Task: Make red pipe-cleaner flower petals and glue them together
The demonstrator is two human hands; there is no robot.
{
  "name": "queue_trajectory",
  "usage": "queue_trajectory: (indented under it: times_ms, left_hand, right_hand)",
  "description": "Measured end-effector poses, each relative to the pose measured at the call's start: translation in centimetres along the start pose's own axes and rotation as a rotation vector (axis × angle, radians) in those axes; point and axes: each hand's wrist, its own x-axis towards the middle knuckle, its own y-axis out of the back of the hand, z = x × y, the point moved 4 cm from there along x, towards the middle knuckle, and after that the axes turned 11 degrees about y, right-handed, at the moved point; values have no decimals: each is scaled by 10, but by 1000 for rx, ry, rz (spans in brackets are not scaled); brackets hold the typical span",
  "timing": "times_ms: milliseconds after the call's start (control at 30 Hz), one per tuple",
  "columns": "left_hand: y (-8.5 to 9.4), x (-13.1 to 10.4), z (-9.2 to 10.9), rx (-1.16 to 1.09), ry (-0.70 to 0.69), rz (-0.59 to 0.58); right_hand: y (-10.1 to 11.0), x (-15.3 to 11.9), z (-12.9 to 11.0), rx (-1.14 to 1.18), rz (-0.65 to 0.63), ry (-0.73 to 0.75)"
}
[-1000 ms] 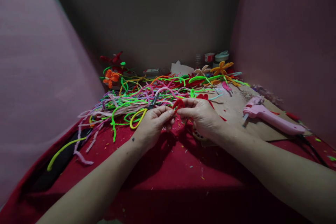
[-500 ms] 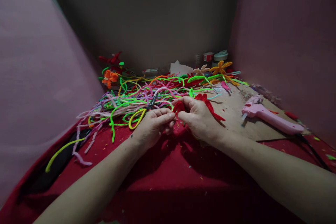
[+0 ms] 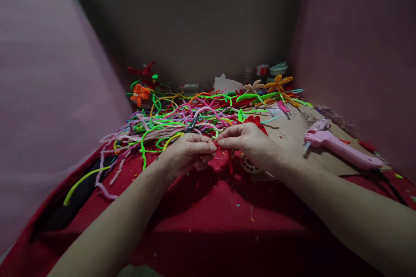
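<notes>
My left hand (image 3: 191, 151) and my right hand (image 3: 245, 142) meet fingertip to fingertip over the front of the table. Both pinch a red pipe cleaner (image 3: 231, 165), mostly hidden by the fingers; a short piece of it hangs below my right hand. Just behind my right hand lies a red pipe-cleaner piece with looped petals (image 3: 256, 122). Scissors (image 3: 172, 139) with yellow handles rest on the pipe cleaners beyond my left hand. Under my right wrist a ring-shaped roll with holes (image 3: 249, 165) partly shows.
A heap of coloured pipe cleaners (image 3: 175, 123) spreads over the red cloth (image 3: 208, 212). On the cardboard (image 3: 289, 147) at right lies a pink glue gun (image 3: 341, 149). Pipe-cleaner flowers, one orange (image 3: 140, 94), stand farther back. A black flat object (image 3: 78, 199) lies at left.
The red loop between my hands is no longer visible, and a red end now hangs below. My fingertips have closed together. The view has shifted slightly, uncovering the ring-shaped roll.
</notes>
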Motion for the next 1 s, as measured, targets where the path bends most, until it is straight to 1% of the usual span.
queue_trajectory:
  times_ms: [100, 233, 300, 333, 367, 400, 433, 467, 500, 567, 600, 667, 733, 767, 900, 1000]
  left_hand:
    - [5, -2, 2, 45, 10, 55]
    - [6, -4, 6, 160, -25, 129]
    - [6, -4, 8, 170, -40, 155]
    - [8, -5, 10, 152, -57, 176]
    - [12, -6, 13, 133, -85, 215]
    - [18, -8, 15, 136, -119, 276]
    - [25, -11, 18, 185, -158, 357]
    - [33, -15, 20, 289, -204, 458]
    - [40, -19, 21, 458, -235, 564]
    - [50, -25, 21, 879, -283, 751]
    - [53, -26, 17, 1067, -264, 786]
    - [57, -24, 7, 1308, -173, 780]
    - [59, -21, 0, 1419, -93, 774]
    - [59, -20, -2, 1450, -74, 786]
    - [57, -15, 1, 1557, -92, 879]
    - [59, -12, 2, 1561, -52, 892]
  right_hand:
    - [-2, -2, 1, -72, -50, -75]
    - [-7, -4, 4, -5, -138, -127]
    - [-8, -4, 7, 87, -158, -166]
    - [-8, -5, 9, 157, -148, -193]
    - [-8, -5, 10, 238, -122, -221]
    - [-7, -5, 12, 323, -90, -250]
    - [-7, -5, 13, 401, -53, -272]
    - [-6, -5, 14, 465, -21, -288]
    - [-6, -5, 14, 515, 3, -298]
    - [-7, -5, 15, 591, 16, -311]
    - [-8, -5, 15, 619, 9, -314]
    - [-9, -5, 15, 664, -2, -308]
    - [-10, -6, 14, 700, 8, -294]
    - [-11, -6, 14, 714, 12, -290]
    - [-12, -5, 14, 748, -15, -261]
    - [-11, -3, 15, 754, 3, -237]
